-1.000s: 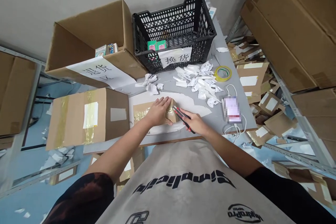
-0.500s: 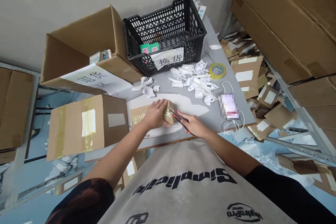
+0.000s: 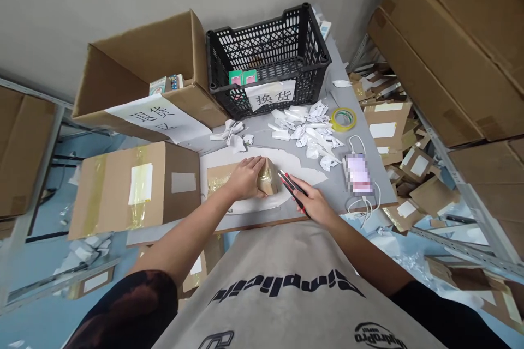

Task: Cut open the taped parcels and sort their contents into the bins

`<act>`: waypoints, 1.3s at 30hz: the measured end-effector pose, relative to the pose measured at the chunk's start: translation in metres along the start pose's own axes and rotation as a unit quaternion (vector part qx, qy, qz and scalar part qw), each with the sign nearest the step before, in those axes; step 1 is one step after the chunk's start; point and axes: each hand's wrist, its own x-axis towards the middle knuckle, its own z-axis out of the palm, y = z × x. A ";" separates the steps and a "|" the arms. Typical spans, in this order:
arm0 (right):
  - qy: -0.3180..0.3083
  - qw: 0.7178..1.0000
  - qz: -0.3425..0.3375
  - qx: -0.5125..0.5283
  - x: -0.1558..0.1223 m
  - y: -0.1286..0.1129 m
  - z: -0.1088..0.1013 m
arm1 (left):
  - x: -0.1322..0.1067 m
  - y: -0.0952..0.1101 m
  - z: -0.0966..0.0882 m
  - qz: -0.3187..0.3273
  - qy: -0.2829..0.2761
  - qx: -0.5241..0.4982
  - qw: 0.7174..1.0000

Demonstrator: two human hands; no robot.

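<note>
A small cardboard box [image 3: 268, 177] with shiny tape lies on a white sheet [image 3: 286, 161] at the table's front. Over its top rests my left hand [image 3: 248, 177], the thumb down the near side, gripping it. My right hand [image 3: 313, 199] is wrapped round a black and red box cutter [image 3: 291, 185]. The cutter's tip points at the box's right end, a short gap away from it. Part of the box is hidden under my left hand and wrist.
Behind stand a big open carton [image 3: 139, 54] and a black plastic crate [image 3: 270, 60], both with paper signs. Crumpled paper scraps [image 3: 311, 131], a tape roll [image 3: 343, 119] and a phone with cables [image 3: 358, 174] lie to the right. A taped carton [image 3: 176, 180] is at left.
The box cutter has drawn back to the right, off the small box's end. My left hand stays on the box. The whole view has shifted slightly.
</note>
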 end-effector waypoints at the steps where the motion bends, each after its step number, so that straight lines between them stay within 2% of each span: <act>1: 0.016 1.000 -0.012 0.018 0.008 0.003 0.002 | 0.000 0.000 0.000 0.002 0.001 0.001 1.000; 6: 0.114 0.990 -0.025 0.082 0.068 0.012 0.029 | -0.002 -0.003 0.001 0.013 0.015 0.006 1.000; 10: 0.124 0.984 -0.031 0.121 0.097 0.010 0.045 | -0.006 0.000 0.006 0.021 0.019 0.005 1.000; 16: 0.080 0.987 -0.043 0.132 0.097 0.007 0.048 | -0.009 0.011 0.017 0.001 0.035 0.030 0.999; 21: 0.095 0.988 -0.058 0.106 0.102 0.006 0.050 | -0.007 0.008 0.015 0.008 0.044 0.026 0.999; 26: 0.089 0.985 -0.044 0.138 0.105 0.005 0.051 | -0.005 0.007 0.012 0.014 0.051 0.022 0.998; 31: 0.109 0.985 -0.038 0.131 0.102 0.004 0.051 | -0.007 0.009 0.013 0.015 0.051 0.031 0.998; 39: 0.173 0.983 -0.046 0.029 0.100 -0.004 0.051 | -0.010 -0.002 0.026 0.028 0.051 0.004 0.998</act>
